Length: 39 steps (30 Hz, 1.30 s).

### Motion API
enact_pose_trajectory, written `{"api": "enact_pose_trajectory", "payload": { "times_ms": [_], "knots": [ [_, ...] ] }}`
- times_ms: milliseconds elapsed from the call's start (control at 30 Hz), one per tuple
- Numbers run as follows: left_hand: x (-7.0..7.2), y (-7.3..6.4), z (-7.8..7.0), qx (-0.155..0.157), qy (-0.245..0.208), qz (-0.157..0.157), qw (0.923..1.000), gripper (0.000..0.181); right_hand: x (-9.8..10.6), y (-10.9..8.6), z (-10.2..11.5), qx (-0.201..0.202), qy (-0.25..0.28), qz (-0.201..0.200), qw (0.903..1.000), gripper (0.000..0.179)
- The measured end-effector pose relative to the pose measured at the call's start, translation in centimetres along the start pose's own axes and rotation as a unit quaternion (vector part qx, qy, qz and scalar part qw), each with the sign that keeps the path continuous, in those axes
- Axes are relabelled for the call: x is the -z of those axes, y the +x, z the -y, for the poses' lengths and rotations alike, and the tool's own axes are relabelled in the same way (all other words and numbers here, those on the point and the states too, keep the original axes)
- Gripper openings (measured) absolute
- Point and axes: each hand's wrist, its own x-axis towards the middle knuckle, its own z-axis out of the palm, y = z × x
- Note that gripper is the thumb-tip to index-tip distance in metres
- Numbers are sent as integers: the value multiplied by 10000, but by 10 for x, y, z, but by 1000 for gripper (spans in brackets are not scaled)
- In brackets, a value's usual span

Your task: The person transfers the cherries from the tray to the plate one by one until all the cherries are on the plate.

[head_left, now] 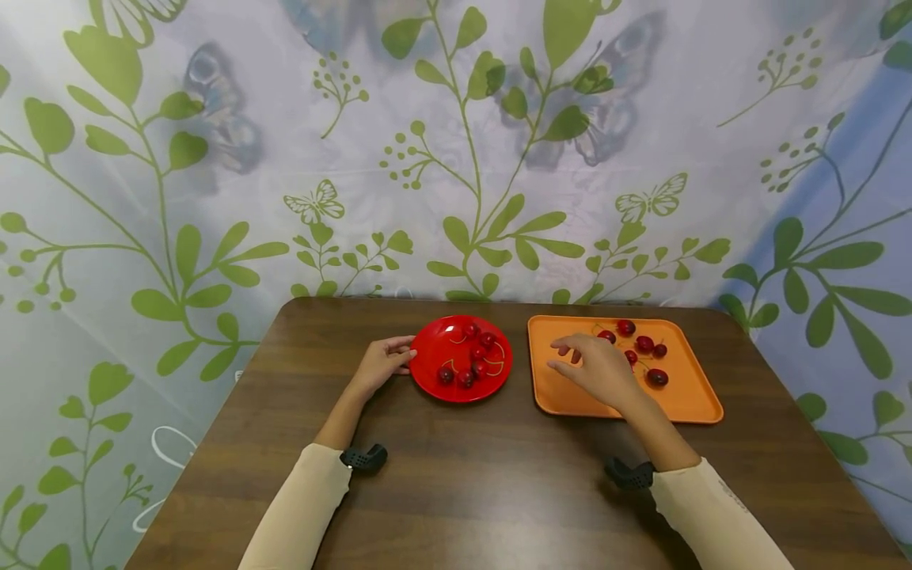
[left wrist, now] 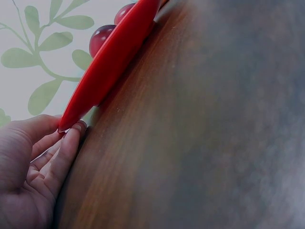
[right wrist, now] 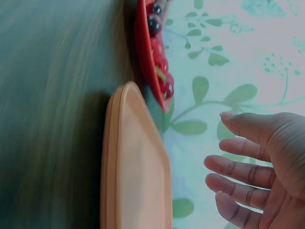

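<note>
On the left of the table lies a round red plate (head_left: 430, 348) bearing several dark red cherries (head_left: 466, 378) with thin stems. My left hand (head_left: 380, 366) pinches its left rim; in the left wrist view the thumb (left wrist: 45, 125) is on top and fingers lie beneath the plate edge (left wrist: 102, 71). My right hand (head_left: 602, 368) hovers over an orange rectangular tray (head_left: 559, 396), its fingers spread and nothing between them. More cherries (head_left: 657, 377) lie on the tray's right half, some partly hidden behind that hand. In the right wrist view, the right hand (right wrist: 257, 167) hangs apart from the tray (right wrist: 143, 176).
Both dishes stand near the far edge of a dark brown wooden table (head_left: 456, 483), with a narrow gap between them. A cloth with green leaves and butterflies (head_left: 484, 182) hangs right behind the table. Each wrist wears a black strap device (head_left: 365, 457).
</note>
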Motion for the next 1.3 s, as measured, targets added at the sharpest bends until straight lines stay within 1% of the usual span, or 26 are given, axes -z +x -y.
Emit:
{"api": "enact_pose_trajectory", "payload": {
  "times_ms": [67,267,400,533,733,833,967,1067,1167,1200,1300],
  "knots": [
    [0,-1,0,4,16,-3,10000,41,1,-4,-8,-49,-31,-48,10000,35],
    [-1,-3,-2,-25,69,-25,10000,41,11,-14,-26,-292,-21,-16,9996,37],
    [-2,-3,-2,-60,76,-24,10000,41,18,-21,-38,-324,-83,-102,9994,37],
    [-2,-2,-1,-29,91,2,10000,42,22,-27,-51,-377,-144,-144,9991,38],
    [-1,-1,0,-75,139,-19,9999,42,27,-30,-67,-439,-140,-212,9987,38],
    [-1,-1,0,-82,125,-61,9999,42,30,-30,-73,-516,-60,-122,9986,40],
    [-2,1,0,-50,104,4,9999,42,37,-32,-81,-716,-61,-26,9974,43],
    [-2,7,8,-29,87,-1,10000,42,40,-32,-86,-709,-102,-59,9974,42],
    [0,11,18,-62,102,-123,9999,42,42,-32,-89,-699,-91,-58,9975,40],
    [1,13,22,-81,124,-153,9998,42,43,-33,-90,-740,-81,-42,9972,40],
    [2,13,26,-134,201,-235,9994,42,45,-34,-90,-962,-53,64,9953,40]
  ]
}}
